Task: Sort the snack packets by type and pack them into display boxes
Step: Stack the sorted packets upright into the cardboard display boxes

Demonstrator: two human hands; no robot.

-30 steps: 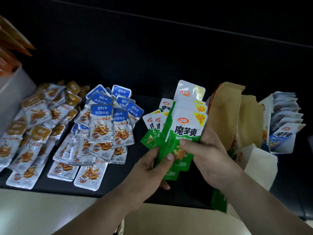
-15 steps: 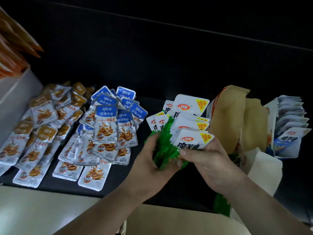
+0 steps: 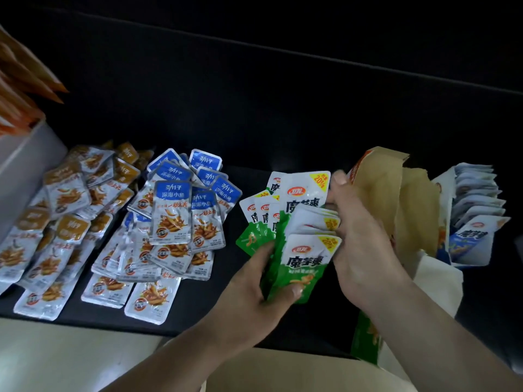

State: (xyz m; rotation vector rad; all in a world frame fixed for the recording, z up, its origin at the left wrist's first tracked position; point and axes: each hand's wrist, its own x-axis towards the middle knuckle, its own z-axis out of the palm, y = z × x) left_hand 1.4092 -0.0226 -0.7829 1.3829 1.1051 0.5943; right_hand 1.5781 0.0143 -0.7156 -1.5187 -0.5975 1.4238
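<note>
Gripping the near end of a stack of green packets (image 3: pixel 305 261) between thumb and curled fingers, the left hand (image 3: pixel 263 281) holds it at centre, while the right hand (image 3: pixel 356 236) curls its fingers round the stack's right edge. Loose green packets (image 3: pixel 256 219) lie fanned on the dark surface (image 3: pixel 223 295) just left of the stack. The blue packets (image 3: pixel 181 210) are piled farther left and the orange packets (image 3: pixel 65 210) at far left beside a white box (image 3: pixel 25 165); an open brown-lined box (image 3: pixel 379 199) and a display box of blue-and-white packets (image 3: pixel 475 216) stand to the right.
</note>
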